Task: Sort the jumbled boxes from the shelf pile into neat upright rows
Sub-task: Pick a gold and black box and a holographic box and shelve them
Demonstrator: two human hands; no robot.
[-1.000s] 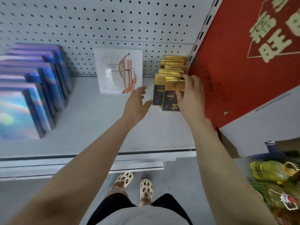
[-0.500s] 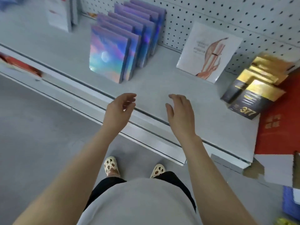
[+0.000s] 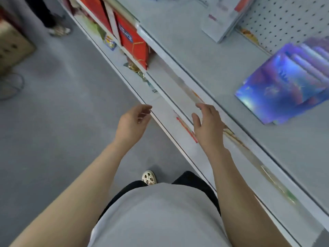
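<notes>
Both forearms reach forward from the bottom of the view, over the grey floor [image 3: 44, 139] and the front edge of the shelf [image 3: 204, 56]. The left hand [image 3: 132, 122] hangs just in front of the shelf edge, fingers loosely curled, holding nothing. The right hand [image 3: 208, 125] is over the shelf edge, palm turned toward the left hand, fingers relaxed and a little apart, also holding nothing.

The whole view is blurred. The print on the boxes cannot be read, and what lies on the lower shelf [image 3: 178, 90] under the edge is only smeared colour. The right side of the shelf is cut off by the frame.

The holographic blue boxes [image 3: 284, 84] stand in a row on the shelf near the pegboard [image 3: 288, 20], behind and to the right of the right hand, well apart from it. Pale boxes [image 3: 220, 20] stand further along the shelf. Red boxes [image 3: 132, 43] are on the lower shelf beyond the left hand.
</notes>
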